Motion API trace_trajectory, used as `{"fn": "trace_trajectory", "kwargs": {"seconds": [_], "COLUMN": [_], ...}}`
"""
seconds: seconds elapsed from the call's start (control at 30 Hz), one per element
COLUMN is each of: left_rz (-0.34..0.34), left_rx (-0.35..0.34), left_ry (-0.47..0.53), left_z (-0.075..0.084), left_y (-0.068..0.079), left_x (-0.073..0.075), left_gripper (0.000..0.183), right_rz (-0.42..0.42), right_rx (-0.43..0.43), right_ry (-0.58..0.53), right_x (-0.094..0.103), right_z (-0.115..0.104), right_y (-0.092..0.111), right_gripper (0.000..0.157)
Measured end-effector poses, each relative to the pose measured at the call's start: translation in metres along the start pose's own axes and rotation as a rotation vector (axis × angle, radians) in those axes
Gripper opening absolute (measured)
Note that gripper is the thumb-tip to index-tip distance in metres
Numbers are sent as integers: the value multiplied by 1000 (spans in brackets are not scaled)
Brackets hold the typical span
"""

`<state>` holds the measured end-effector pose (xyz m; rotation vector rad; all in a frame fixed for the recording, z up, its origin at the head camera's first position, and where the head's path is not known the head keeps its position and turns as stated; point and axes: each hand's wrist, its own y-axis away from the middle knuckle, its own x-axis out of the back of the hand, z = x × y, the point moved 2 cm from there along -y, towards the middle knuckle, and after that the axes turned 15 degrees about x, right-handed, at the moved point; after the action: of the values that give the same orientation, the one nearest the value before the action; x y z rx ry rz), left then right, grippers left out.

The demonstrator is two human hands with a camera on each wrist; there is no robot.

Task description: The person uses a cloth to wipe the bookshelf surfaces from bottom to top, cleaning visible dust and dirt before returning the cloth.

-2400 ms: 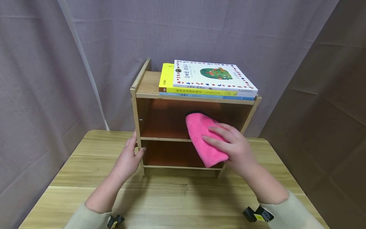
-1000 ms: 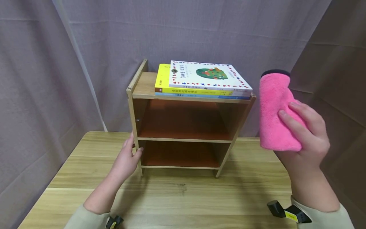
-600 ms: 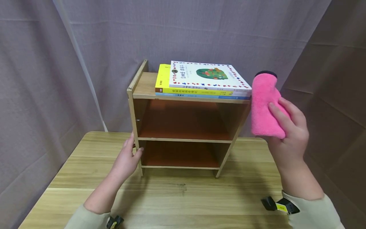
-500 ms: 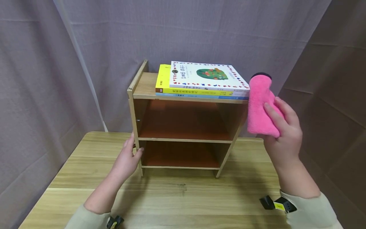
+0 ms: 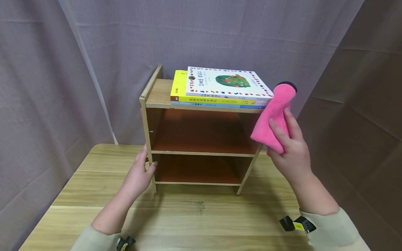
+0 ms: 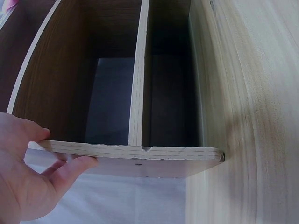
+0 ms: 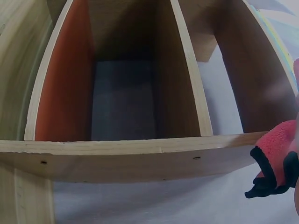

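A small wooden bookshelf [image 5: 204, 153] with reddish-brown inner boards stands on the table. My left hand [image 5: 138, 176] grips its left side panel; in the left wrist view the thumb and fingers of that hand [image 6: 28, 172] lie on opposite faces of the panel's front edge. At the upper right front of the shelf, my right hand [image 5: 292, 150] holds a pink fluffy cloth [image 5: 271, 122] with black edging. The cloth covers the shelf's upper right corner. In the right wrist view, part of the cloth [image 7: 275, 149] shows beside the side panel, while most of that hand lies out of frame.
On the shelf's top lie a white picture book [image 5: 232, 83], a yellow book [image 5: 178, 87] and a blue book [image 5: 216, 105], stacked near the right end. The wooden table [image 5: 188, 223] extends in front. Grey curtains [image 5: 220, 35] hang behind and a brown one [image 5: 361, 139] to the right.
My right hand has taken the cloth out of the shelf front, out to the right, then back left against the upper right corner. My left hand keeps its hold on the bookshelf.
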<state>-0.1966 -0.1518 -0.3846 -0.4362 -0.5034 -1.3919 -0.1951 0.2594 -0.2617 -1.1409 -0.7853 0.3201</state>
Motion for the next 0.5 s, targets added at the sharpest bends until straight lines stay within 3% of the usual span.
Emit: {"fn": "trace_trajectory", "kwargs": {"seconds": [0.5], "left_rz": [19], "left_rx": [-24], "left_ry": [10], "left_z": [1], "left_y": [-1], "left_x": [-1], "left_gripper": [79], "right_rz": [3], "right_rx": [0], "right_ry": [-4], "right_x": [-5], "right_z": [-1], "right_y": [0], "right_gripper": [61]}}
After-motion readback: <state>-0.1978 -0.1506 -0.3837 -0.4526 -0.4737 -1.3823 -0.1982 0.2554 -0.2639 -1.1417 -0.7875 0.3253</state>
